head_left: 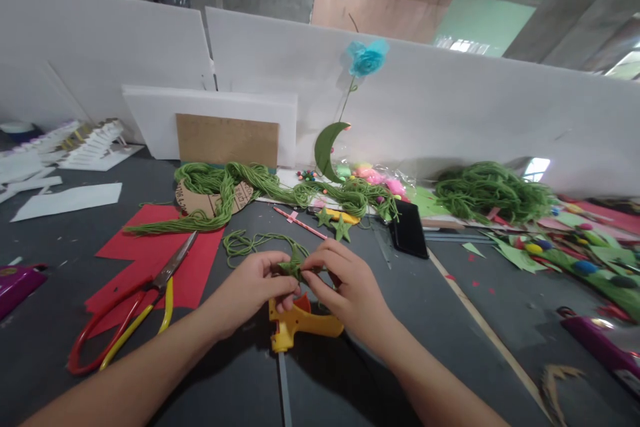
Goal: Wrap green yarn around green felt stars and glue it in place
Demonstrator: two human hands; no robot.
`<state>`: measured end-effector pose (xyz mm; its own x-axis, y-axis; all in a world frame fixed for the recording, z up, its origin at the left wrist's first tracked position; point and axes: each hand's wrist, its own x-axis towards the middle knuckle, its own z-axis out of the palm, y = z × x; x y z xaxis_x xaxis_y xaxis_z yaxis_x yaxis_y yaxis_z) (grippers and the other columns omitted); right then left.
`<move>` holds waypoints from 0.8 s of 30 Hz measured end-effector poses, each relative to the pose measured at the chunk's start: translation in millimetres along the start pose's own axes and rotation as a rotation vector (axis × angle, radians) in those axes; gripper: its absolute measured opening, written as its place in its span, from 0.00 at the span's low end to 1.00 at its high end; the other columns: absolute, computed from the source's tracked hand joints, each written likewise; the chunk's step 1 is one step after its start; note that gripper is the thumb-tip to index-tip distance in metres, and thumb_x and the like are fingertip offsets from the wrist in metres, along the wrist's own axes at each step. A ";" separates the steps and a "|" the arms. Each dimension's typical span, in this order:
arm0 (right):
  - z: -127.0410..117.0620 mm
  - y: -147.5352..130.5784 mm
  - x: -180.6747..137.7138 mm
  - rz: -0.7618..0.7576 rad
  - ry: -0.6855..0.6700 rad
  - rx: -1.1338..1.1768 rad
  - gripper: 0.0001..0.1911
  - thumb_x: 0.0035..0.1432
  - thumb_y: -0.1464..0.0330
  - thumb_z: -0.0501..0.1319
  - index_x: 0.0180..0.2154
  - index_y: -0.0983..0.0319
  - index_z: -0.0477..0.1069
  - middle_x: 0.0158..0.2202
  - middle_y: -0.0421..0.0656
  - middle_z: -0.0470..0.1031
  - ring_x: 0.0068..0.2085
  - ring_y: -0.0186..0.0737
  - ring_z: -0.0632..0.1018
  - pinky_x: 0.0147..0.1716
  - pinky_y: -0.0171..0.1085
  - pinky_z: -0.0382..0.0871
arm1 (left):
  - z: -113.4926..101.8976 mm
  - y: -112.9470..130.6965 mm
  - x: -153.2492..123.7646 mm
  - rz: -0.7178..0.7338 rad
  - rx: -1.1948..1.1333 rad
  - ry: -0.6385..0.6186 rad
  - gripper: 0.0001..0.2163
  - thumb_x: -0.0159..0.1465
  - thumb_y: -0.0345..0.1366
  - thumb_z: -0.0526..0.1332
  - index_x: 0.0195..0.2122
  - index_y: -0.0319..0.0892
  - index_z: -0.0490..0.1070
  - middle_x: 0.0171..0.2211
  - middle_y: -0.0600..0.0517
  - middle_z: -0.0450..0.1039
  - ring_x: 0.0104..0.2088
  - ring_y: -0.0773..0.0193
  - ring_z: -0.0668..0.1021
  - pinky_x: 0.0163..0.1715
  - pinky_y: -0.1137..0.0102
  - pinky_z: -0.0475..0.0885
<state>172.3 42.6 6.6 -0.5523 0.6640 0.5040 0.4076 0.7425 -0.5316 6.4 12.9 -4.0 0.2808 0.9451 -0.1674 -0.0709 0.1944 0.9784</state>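
My left hand (pixel 253 287) and my right hand (pixel 345 283) meet over the dark table, both pinching a small green star wrapped in green yarn (pixel 294 265). A strand of green yarn (pixel 250 241) loops off to the left from it. A yellow and orange glue gun (pixel 300 325) lies on the table just under my hands. Two more green stars (pixel 334 223) lie a little further back.
Red and yellow scissors (pixel 133 303) rest on red paper (pixel 155 257) at left. Bundles of green yarn (pixel 225 187) (pixel 493 190), a black phone (pixel 409 228), a green crescent with a blue flower (pixel 327 147), pompoms and green scraps crowd the back and right. White boards (pixel 450 100) wall the table.
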 end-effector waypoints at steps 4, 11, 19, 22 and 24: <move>-0.3 -0.3 0.4 0.032 -0.034 0.018 0.04 0.53 0.75 0.57 0.29 0.62 0.69 0.28 0.40 0.67 0.30 0.33 0.69 0.29 0.32 0.62 | -0.6 -0.9 0.6 -0.009 0.028 0.011 0.02 0.53 0.30 0.58 0.28 0.39 0.69 0.18 0.58 0.67 0.19 0.72 0.69 0.20 0.78 0.62; -5.6 1.1 1.7 0.016 -0.077 -0.008 0.03 0.53 0.74 0.58 0.28 0.63 0.68 0.27 0.39 0.66 0.30 0.33 0.68 0.29 0.31 0.60 | -1.1 -1.7 1.1 -0.030 0.091 -0.014 0.01 0.51 0.30 0.58 0.25 0.39 0.68 0.19 0.58 0.65 0.17 0.73 0.65 0.19 0.77 0.59; -3.6 2.9 1.7 0.112 -0.096 0.051 0.05 0.50 0.75 0.59 0.25 0.63 0.65 0.24 0.37 0.65 0.27 0.31 0.66 0.27 0.30 0.59 | -4.1 -4.2 0.8 -0.053 0.093 -0.072 0.04 0.51 0.30 0.58 0.28 0.38 0.69 0.19 0.59 0.61 0.18 0.74 0.62 0.19 0.77 0.57; -2.1 2.1 2.2 0.188 -0.083 0.088 0.05 0.48 0.75 0.59 0.24 0.63 0.65 0.23 0.36 0.65 0.25 0.30 0.64 0.24 0.30 0.57 | -5.2 -4.9 0.5 -0.044 0.082 -0.086 0.05 0.51 0.32 0.60 0.30 0.38 0.70 0.18 0.59 0.60 0.19 0.74 0.61 0.19 0.77 0.56; -2.2 1.3 2.7 0.218 -0.074 0.108 0.05 0.47 0.76 0.59 0.24 0.63 0.65 0.22 0.36 0.65 0.24 0.29 0.64 0.23 0.29 0.56 | -5.3 -5.0 0.7 -0.031 0.077 -0.093 0.07 0.51 0.35 0.62 0.30 0.38 0.70 0.19 0.59 0.60 0.19 0.74 0.60 0.19 0.77 0.55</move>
<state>173.0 45.5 8.7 -0.5129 0.7964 0.3204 0.4448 0.5657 -0.6943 1.8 14.0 -9.6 0.3700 0.9095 -0.1896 0.0118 0.1994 0.9798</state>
